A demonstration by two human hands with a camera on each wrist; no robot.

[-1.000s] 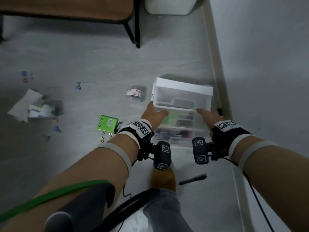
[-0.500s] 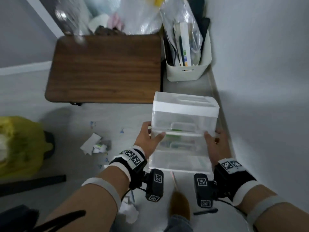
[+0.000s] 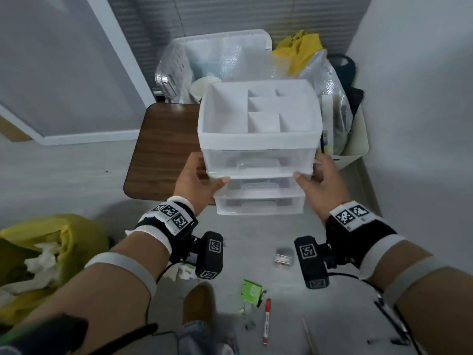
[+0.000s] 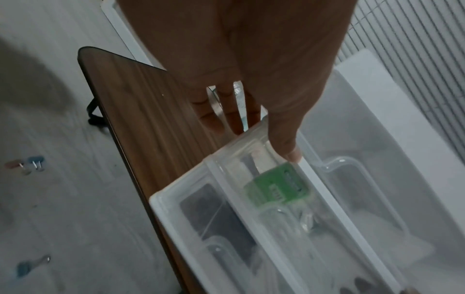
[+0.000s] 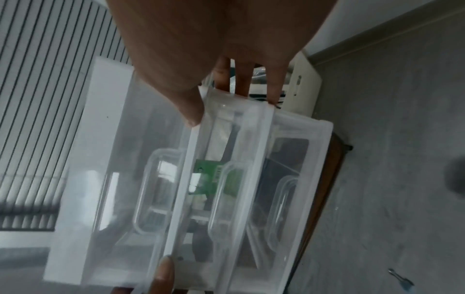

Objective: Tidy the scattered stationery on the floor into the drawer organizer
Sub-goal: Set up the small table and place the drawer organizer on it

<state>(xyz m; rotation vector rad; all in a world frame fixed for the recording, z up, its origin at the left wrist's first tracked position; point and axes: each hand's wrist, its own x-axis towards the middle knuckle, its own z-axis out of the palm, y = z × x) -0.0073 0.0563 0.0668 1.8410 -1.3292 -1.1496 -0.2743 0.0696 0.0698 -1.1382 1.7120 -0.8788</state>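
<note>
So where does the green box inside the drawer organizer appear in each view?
Head: not visible; the drawer fronts of the drawer organizer are too hazy.
Left wrist: centre, green box in the middle drawer, below the left hand thumb.
Right wrist: centre, green box behind the middle drawer handle.
Shared landmark: the wooden table.

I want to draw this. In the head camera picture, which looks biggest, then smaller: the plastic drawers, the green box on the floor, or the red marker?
1. Plastic drawers, biggest, though held close to the camera.
2. Green box and red marker: too alike to rank; the marker is longer, the box wider.
</note>
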